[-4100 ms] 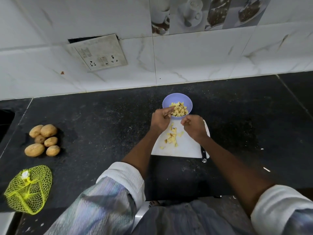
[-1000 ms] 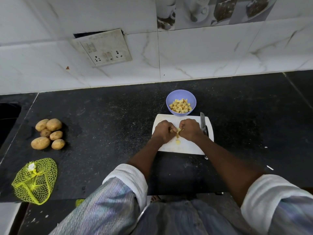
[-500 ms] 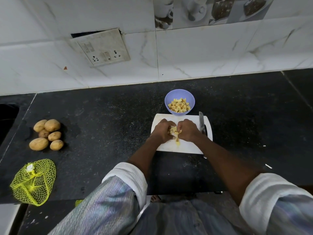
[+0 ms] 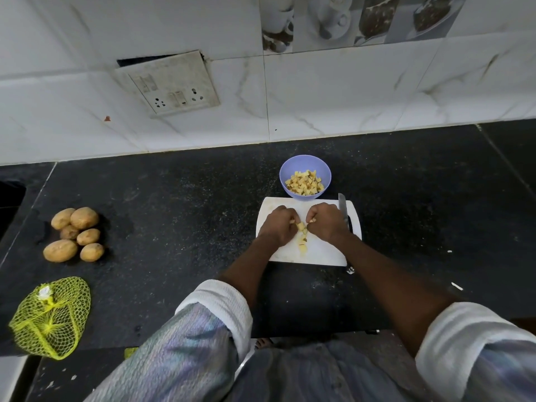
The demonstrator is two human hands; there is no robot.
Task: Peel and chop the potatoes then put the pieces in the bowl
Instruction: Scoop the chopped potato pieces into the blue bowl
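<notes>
A white cutting board lies on the black counter with a small heap of chopped potato pieces on it. My left hand and my right hand sit on the board on either side of the heap, fingers curled round pieces between them. Just behind the board stands a lilac bowl holding several potato pieces. A knife lies along the board's right edge, beside my right hand. Several whole unpeeled potatoes lie in a cluster at the far left.
A yellow mesh bag lies at the counter's front left. A sink edge shows at the far left. The tiled wall with a switch plate rises behind the counter. Small scraps lie to the right.
Four seconds ago both hands were up at the bowl's rim; they came back down onto the board and have drawn the loose pieces together into a heap between them.
</notes>
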